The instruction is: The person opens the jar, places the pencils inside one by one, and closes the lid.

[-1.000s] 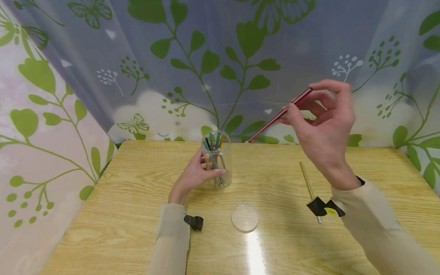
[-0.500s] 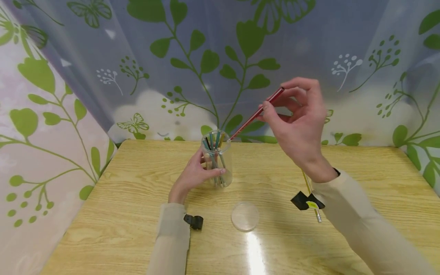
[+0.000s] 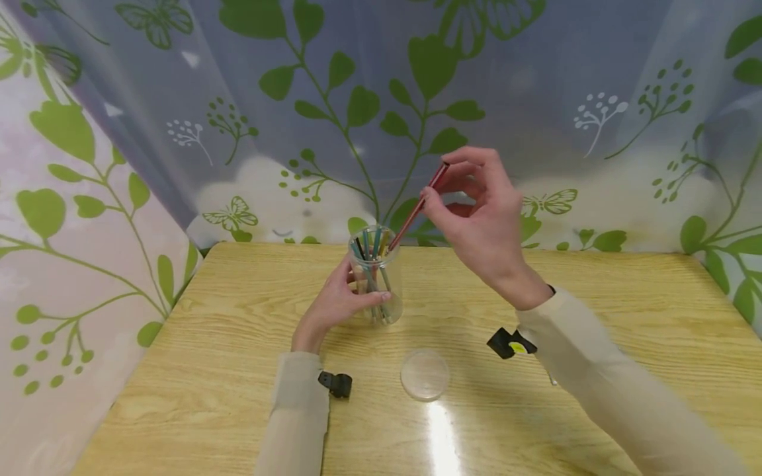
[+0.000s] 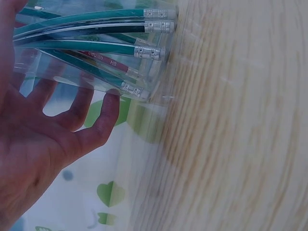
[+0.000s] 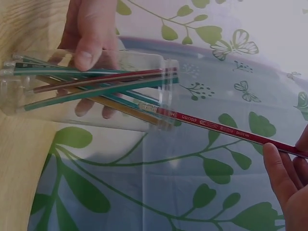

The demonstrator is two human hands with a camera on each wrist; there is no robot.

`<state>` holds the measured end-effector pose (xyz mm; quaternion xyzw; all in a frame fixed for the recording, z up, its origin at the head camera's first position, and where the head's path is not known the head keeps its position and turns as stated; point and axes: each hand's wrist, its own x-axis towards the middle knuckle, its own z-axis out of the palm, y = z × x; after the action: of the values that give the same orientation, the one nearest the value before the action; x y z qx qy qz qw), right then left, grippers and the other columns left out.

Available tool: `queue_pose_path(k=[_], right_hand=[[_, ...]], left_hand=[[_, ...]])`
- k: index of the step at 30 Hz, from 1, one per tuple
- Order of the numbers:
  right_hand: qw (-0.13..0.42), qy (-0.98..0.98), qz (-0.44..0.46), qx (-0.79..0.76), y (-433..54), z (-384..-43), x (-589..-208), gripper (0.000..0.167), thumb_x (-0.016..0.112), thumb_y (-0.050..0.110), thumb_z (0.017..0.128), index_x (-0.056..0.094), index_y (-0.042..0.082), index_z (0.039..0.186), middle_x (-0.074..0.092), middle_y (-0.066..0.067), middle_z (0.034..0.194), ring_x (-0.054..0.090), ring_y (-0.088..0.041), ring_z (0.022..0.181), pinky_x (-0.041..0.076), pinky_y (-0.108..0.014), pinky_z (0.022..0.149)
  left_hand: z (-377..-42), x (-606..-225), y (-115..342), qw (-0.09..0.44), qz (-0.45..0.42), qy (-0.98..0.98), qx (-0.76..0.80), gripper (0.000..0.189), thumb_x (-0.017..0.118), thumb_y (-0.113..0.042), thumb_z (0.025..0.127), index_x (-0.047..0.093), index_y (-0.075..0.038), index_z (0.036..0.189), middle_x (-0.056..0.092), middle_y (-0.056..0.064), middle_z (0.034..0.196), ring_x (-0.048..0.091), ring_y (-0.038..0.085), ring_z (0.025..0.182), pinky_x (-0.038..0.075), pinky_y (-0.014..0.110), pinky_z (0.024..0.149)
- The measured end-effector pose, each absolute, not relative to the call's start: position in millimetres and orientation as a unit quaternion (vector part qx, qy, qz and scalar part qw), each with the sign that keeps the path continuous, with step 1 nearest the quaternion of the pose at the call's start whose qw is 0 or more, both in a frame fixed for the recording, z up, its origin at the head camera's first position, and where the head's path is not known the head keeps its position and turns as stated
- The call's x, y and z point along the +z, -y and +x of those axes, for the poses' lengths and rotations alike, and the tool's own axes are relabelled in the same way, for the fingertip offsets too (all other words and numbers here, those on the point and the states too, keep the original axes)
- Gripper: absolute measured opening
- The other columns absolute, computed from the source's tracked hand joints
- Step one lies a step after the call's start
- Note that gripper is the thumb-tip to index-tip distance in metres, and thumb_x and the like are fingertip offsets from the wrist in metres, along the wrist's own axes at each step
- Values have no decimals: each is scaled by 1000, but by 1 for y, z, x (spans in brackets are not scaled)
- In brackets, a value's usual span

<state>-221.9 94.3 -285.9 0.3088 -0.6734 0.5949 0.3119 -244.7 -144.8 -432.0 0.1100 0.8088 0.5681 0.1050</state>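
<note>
A clear jar [image 3: 395, 291] stands upright on the wooden table, with several green, red and yellow pencils [image 5: 72, 96] leaning inside it. My left hand [image 3: 336, 301] grips the jar from the left, thumb across its front; in the left wrist view its fingers [image 4: 108, 115] curve along the jar's side. My right hand [image 3: 485, 221] pinches a red pencil [image 3: 417, 211] near its upper end, above and right of the jar. The pencil slants down to the left, and its eraser end [image 5: 148, 107] is just inside the jar's mouth in the right wrist view.
A round clear lid [image 3: 425, 375] lies flat on the table [image 3: 226, 396] in front of the jar. Another pencil [image 3: 553, 379] lies to the right, mostly hidden under my right forearm. A leaf-patterned curtain [image 3: 333, 132] hangs behind the table.
My right hand has moved left and a little down with the red pencil, bringing its eraser end from beside the jar into the mouth. My left hand and the jar stay in place.
</note>
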Motion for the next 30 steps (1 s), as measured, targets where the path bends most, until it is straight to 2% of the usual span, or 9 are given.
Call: queue_pose_path(k=[4,14,21,30], right_hand=[[312,694,315,567,-88,-225,-295,36,70,-8,88,55,-8,121,64,-19,95,70,-5,84,61,-23,69],[302,732,321,519,-78,-230,-319,35,72,-7,87,62,-4,121,69,-16,96,72,-23,83,60,-20,70],[291,736,330,514,-74,-234,-332,36,71,-8,87,59,-4,122,70,-16,96,72,-24,83,60,-21,70],[280,741,342,505,-72,-236,-342,28,70,-10,87,60,-5,112,71,-15,94,72,-24,84,62,-29,70]], left_hand=[[-245,-433,145,105,108,-810,566,86,88,-36,82,36,-51,150,50,-2,148,51,33,138,50,58,103],[-244,-434,146,111,93,-818,556,96,87,-42,81,30,-43,157,45,-4,154,48,33,141,50,60,103],[-244,-434,146,109,99,-814,562,93,88,-39,81,30,-53,153,47,-4,152,51,33,138,52,57,101],[-247,-435,146,96,125,-806,571,90,87,-34,82,33,-55,151,50,-4,149,53,32,135,52,54,100]])
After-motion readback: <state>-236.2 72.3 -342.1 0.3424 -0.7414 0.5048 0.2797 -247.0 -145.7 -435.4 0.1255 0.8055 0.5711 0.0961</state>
